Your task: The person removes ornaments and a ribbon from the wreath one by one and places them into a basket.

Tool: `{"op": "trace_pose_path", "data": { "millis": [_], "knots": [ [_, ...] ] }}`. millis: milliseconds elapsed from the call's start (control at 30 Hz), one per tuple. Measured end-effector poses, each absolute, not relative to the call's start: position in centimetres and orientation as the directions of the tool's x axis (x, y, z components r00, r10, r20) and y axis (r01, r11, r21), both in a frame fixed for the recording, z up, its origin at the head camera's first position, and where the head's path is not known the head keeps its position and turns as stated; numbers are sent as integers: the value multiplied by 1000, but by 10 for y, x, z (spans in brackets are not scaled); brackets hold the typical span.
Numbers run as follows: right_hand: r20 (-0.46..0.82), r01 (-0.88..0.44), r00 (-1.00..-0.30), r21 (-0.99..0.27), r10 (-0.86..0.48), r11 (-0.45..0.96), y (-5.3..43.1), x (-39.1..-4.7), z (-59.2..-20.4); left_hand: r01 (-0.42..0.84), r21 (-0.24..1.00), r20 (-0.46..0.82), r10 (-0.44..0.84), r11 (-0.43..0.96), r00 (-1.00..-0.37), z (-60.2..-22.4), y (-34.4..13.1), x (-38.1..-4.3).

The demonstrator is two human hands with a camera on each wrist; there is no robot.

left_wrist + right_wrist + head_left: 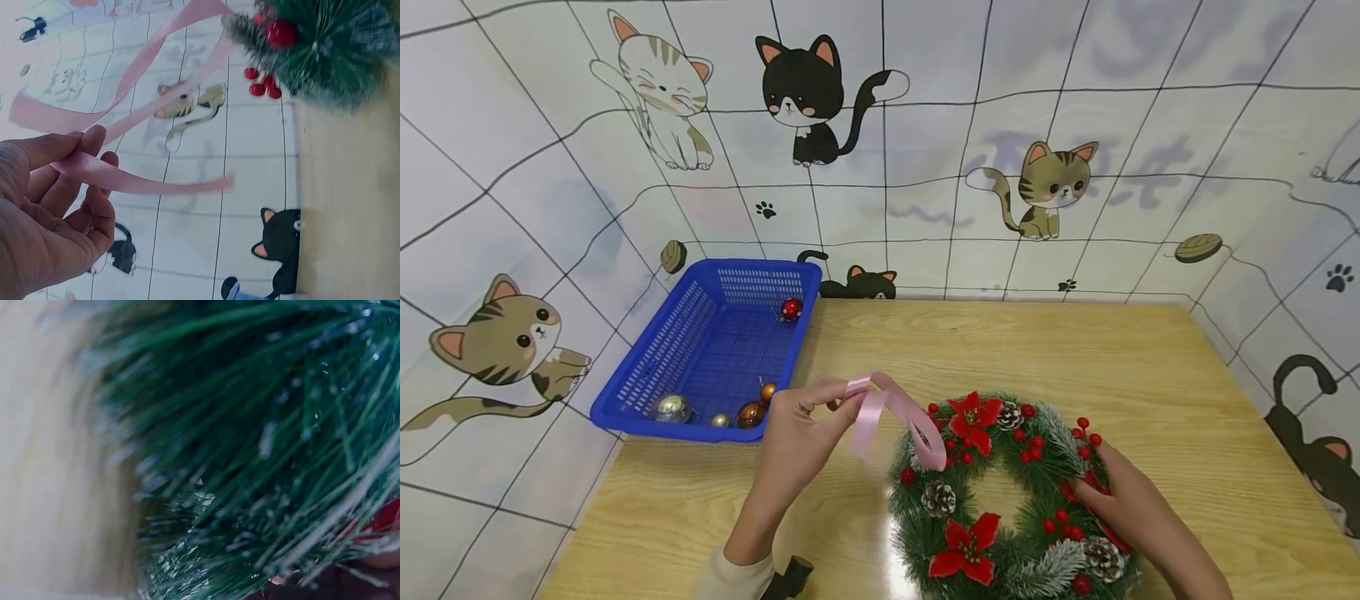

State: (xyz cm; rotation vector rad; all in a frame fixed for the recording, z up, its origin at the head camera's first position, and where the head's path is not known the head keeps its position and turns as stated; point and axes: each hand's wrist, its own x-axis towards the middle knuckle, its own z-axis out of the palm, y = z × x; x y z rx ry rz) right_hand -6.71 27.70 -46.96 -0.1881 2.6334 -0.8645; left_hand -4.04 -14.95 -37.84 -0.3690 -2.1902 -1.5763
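My left hand (805,429) pinches a pink satin ribbon (917,425) between thumb and forefinger. In the left wrist view one short tail of the ribbon (156,183) hangs free past the fingers, while a longer loop runs up toward the wreath. The green Christmas wreath (1037,558) carries red poinsettias, red berries, pinecones and frosted sprigs. On its right side my right hand (1131,500) grips it, the fingers partly hidden in the greenery. Close green needles (250,425) fill most of the right wrist view.
A blue plastic basket (625,400) stands at the back left, holding several small baubles, among them a silver one (673,408) and a red one (791,309). The wooden table (1000,342) meets a cat-patterned wall covering (925,250) at the back and sides.
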Motion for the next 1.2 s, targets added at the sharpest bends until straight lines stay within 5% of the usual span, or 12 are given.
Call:
{"op": "trace_pose_path", "data": {
  "millis": [1000, 1200],
  "knots": [
    [-299, 2, -926, -617, -232, 787, 281, -67, -470, 322, 929, 363, -274, 181, -891, -352, -225, -57],
    [-276, -20, -931, -613, -238, 789, 278, -66, -471, 297, 920, 375, -353, 256, -857, -347, -263, -64]
  ]
}}
